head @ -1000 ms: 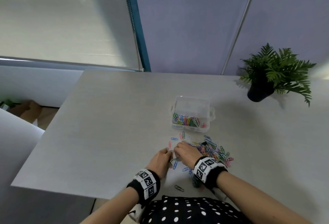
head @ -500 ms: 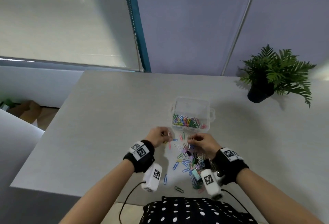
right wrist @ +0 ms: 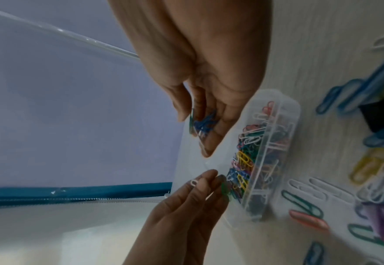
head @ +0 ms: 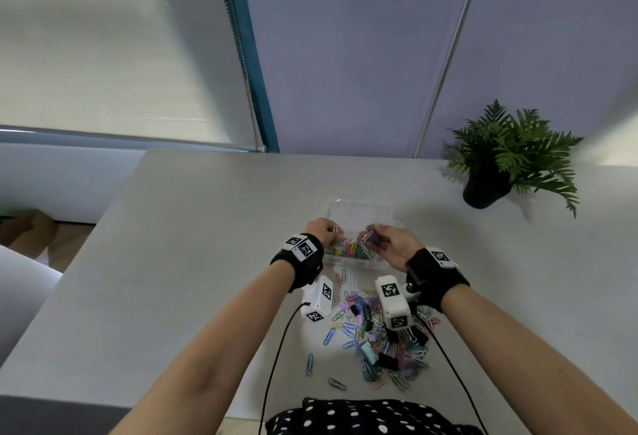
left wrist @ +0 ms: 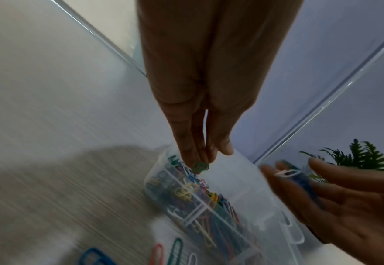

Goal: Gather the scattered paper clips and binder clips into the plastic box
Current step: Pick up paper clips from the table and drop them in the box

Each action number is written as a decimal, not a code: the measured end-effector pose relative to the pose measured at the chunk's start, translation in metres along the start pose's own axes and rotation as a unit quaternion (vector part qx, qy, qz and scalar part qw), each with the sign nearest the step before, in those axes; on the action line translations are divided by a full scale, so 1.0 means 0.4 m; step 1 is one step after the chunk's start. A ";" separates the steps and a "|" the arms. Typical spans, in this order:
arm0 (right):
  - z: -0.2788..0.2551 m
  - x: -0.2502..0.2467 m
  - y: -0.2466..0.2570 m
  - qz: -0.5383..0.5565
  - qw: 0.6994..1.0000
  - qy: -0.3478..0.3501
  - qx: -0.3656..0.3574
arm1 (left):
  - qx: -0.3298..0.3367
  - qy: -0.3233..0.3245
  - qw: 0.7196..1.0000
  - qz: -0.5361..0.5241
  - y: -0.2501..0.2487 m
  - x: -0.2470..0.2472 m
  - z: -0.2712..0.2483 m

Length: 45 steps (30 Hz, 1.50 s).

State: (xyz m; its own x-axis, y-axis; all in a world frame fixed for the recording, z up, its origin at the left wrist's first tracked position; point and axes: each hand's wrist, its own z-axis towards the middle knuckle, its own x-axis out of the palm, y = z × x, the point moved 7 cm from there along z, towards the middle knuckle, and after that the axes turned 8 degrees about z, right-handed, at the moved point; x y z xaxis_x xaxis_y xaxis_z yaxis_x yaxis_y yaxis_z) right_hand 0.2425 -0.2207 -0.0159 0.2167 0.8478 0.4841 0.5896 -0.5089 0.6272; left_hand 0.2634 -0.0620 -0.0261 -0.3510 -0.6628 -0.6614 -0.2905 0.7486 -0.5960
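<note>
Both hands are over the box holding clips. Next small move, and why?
Probably let go: both hands hang over the open plastic box. The left hand pinches a green paper clip at the rim, and the right hand cups blue paper clips above the clips already inside, so spreading the fingers should drop them in.

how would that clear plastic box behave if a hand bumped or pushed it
The box looks thin-walled and shallow, so it is probably light and would likely slide on the smooth table rather than tip. Its paper clips lie loose in the near part only, so they would probably rattle and shift when it is pushed.
</note>
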 end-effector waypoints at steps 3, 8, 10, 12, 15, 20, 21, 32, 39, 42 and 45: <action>0.019 0.013 -0.007 -0.073 0.997 -0.015 0.010 | 0.026 0.032 0.998 0.048 0.004 0.000 -0.024; 0.006 0.032 -0.003 -0.297 0.954 0.001 -0.038 | 0.113 -0.003 0.992 0.065 -0.007 -0.030 -0.109; -0.034 0.057 0.007 -0.471 0.869 0.050 -0.142 | 0.135 -0.012 0.988 0.067 0.008 -0.019 -0.161; -0.095 0.074 -0.035 -0.570 0.789 0.129 -0.189 | 0.135 -0.005 0.985 0.105 0.053 0.024 -0.222; -0.161 0.043 -0.162 -0.722 0.633 0.218 -0.175 | 0.111 0.046 0.975 0.185 0.144 0.120 -0.326; -0.197 -0.021 -0.297 -0.814 0.503 0.230 -0.180 | 0.128 0.082 0.949 0.277 0.225 0.206 -0.441; -0.198 -0.024 -0.309 -0.822 0.489 0.219 -0.191 | 0.142 0.069 0.953 0.260 0.220 0.209 -0.446; -0.169 -0.024 -0.298 -0.799 0.537 0.143 -0.231 | 0.187 0.016 0.976 0.112 0.105 0.236 -0.303; -0.175 -0.012 -0.297 -0.808 0.517 0.162 -0.231 | 0.163 -0.013 0.963 0.212 0.121 0.240 -0.301; -0.177 -0.014 -0.296 -0.803 0.522 0.182 -0.223 | 0.157 -0.006 0.961 0.227 0.123 0.243 -0.299; -0.173 -0.026 -0.295 -0.794 0.530 0.204 -0.216 | 0.156 -0.002 0.957 0.243 0.128 0.235 -0.291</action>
State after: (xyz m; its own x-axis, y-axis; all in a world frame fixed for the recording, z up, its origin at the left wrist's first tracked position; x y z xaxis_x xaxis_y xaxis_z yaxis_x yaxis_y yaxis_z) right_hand 0.1171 -0.1797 -0.0527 -0.5242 0.2008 -0.8276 -0.4763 0.7365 0.4804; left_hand 0.1121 -0.0839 -0.0659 -0.3729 -0.2385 -0.8967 0.1867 0.9274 -0.3243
